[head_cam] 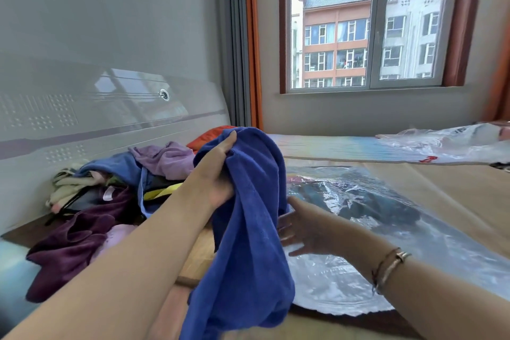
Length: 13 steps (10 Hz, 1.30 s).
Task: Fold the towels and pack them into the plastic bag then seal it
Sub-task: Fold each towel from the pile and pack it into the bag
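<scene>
Above the bed, a blue towel is gripped and held up, unfolded, by the left hand. The right hand, fingers spread and holding nothing, is reached toward it over the plastic bag, beside piled towels.

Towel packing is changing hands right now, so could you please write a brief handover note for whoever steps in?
Left hand: raised, grips the blue towel, which hangs unfolded.
Right hand: open, fingers spread, beside the hanging towel, over the plastic bag.
The bag lies flat on the bed with dark items already inside; I cannot tell whether its mouth is sealed.
The pile of unfolded towels, purple, lilac, blue and others, sits to the left by the headboard.
Left to do: fold the blue towel, fold and pack the pile, seal the bag.
</scene>
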Motion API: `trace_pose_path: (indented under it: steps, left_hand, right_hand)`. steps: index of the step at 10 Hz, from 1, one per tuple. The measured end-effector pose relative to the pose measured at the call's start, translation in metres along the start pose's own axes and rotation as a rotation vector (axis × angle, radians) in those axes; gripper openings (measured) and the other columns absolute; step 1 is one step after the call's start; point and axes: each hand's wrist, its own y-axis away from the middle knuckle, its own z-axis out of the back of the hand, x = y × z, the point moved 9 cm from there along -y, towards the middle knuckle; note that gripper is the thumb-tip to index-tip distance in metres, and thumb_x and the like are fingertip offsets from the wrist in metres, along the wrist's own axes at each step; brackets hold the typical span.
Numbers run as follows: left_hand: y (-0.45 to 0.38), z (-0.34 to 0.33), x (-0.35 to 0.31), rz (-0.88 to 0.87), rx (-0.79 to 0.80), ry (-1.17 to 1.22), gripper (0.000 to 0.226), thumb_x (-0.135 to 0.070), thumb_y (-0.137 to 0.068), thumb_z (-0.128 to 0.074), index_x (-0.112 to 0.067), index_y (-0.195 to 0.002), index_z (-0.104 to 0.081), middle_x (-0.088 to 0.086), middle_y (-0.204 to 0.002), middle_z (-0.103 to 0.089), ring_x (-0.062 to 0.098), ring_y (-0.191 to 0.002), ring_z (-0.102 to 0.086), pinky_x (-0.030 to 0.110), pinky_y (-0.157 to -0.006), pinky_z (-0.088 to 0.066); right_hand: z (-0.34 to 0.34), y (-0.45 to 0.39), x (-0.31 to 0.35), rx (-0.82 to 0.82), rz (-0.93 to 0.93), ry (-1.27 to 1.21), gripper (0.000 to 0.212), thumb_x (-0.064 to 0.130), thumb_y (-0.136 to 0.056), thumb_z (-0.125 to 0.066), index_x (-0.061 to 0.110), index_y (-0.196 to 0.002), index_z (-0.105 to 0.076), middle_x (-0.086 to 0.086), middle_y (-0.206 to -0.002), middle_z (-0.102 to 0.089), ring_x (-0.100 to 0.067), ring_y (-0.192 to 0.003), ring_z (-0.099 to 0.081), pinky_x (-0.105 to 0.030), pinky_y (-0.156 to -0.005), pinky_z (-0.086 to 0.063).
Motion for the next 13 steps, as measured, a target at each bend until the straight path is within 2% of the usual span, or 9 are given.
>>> trace_pose_path:
  steps: [1,2,3,4,7,9,10,11,13]
  left_hand:
    - [0.034,0.001,0.017,0.076,-0.148,-0.048,0.023,-0.032,-0.098,-0.049,-0.014,-0.086,-0.057,0.002,-0.074,-0.064,0.015,-0.068,-0.062,0.026,-0.059,-0.055]
    - [0.040,0.016,0.035,0.298,-0.129,-0.206,0.018,-0.025,-0.095,-0.055,-0.009,-0.090,-0.064,0.009,-0.077,-0.069,0.022,-0.077,-0.064,0.035,-0.081,-0.053]
    - [0.053,0.037,0.040,0.506,-0.132,-0.460,0.025,-0.022,-0.093,-0.059,-0.005,-0.111,-0.064,0.015,-0.098,-0.069,0.027,-0.092,-0.064,0.040,-0.098,-0.047]
    - [0.058,0.050,0.034,0.585,-0.104,-0.611,0.011,-0.010,-0.093,-0.059,-0.003,-0.100,-0.063,0.013,-0.087,-0.071,0.025,-0.078,-0.067,0.037,-0.079,-0.055]
    - [0.067,0.073,-0.013,0.471,-0.334,-0.900,0.034,-0.036,-0.101,-0.042,-0.009,-0.118,-0.053,0.013,-0.103,-0.065,0.027,-0.084,-0.062,0.042,-0.075,-0.051]
    - [0.091,0.068,-0.024,0.457,-0.309,-0.622,0.016,-0.025,-0.097,-0.054,-0.011,-0.094,-0.057,0.006,-0.055,-0.066,0.019,-0.045,-0.063,0.025,-0.038,-0.050]
    - [0.103,0.074,-0.032,0.436,-0.290,-0.526,0.003,-0.007,-0.093,-0.058,-0.005,-0.091,-0.059,0.010,-0.059,-0.067,0.018,-0.045,-0.065,0.026,-0.040,-0.052]
    - [0.107,0.096,-0.041,0.347,-0.380,-0.497,0.014,0.009,-0.094,-0.046,0.002,-0.089,-0.057,0.012,-0.071,-0.064,0.020,-0.052,-0.063,0.023,-0.039,-0.051]
    - [0.100,0.130,-0.052,0.045,-0.557,-0.855,0.035,0.019,-0.089,-0.033,-0.004,-0.074,-0.055,0.017,-0.080,-0.052,0.024,-0.063,-0.047,0.021,-0.045,-0.046]
  right_hand:
    - [-0.023,0.006,0.014,0.175,0.141,-0.402,0.039,0.052,-0.083,-0.042,0.015,-0.074,-0.046,-0.005,-0.068,-0.055,-0.019,-0.065,-0.056,-0.031,-0.069,-0.043]
    - [-0.009,0.010,0.041,0.082,0.368,-0.707,0.015,0.025,-0.076,-0.051,0.011,-0.081,-0.054,-0.009,-0.072,-0.057,-0.020,-0.060,-0.056,-0.023,-0.056,-0.046]
    - [0.013,0.020,0.059,0.009,0.496,-0.710,0.031,0.003,-0.084,-0.029,0.000,-0.096,-0.058,-0.012,-0.075,-0.061,-0.019,-0.058,-0.062,-0.021,-0.052,-0.050]
    - [0.030,0.026,0.053,-0.069,0.401,-0.685,0.035,0.006,-0.086,-0.026,0.004,-0.071,-0.058,-0.009,-0.062,-0.056,-0.020,-0.050,-0.057,-0.022,-0.049,-0.047]
    - [0.037,0.031,0.063,-0.041,0.445,-0.547,0.037,-0.015,-0.088,-0.030,0.008,-0.082,-0.059,-0.008,-0.071,-0.058,-0.016,-0.061,-0.054,-0.027,-0.056,-0.048]
    - [0.024,0.033,0.057,0.022,0.275,-0.390,0.026,0.015,-0.071,-0.077,0.012,-0.079,-0.053,-0.007,-0.074,-0.051,-0.018,-0.071,-0.050,-0.035,-0.072,-0.044]
    - [0.025,0.042,0.053,-0.069,0.221,-0.200,0.025,0.000,-0.093,-0.049,0.004,-0.071,-0.061,-0.010,-0.068,-0.062,-0.018,-0.061,-0.060,-0.025,-0.060,-0.050]
    - [0.057,0.056,0.061,-0.454,0.238,0.168,0.026,-0.013,-0.085,-0.054,0.004,-0.066,-0.050,-0.010,-0.062,-0.047,-0.017,-0.052,-0.045,-0.025,-0.048,-0.034]
    - [0.089,0.062,0.026,-0.565,-0.068,0.271,0.021,0.007,-0.086,-0.062,0.011,-0.076,-0.044,-0.005,-0.064,-0.037,-0.013,-0.058,-0.033,-0.022,-0.051,-0.025]
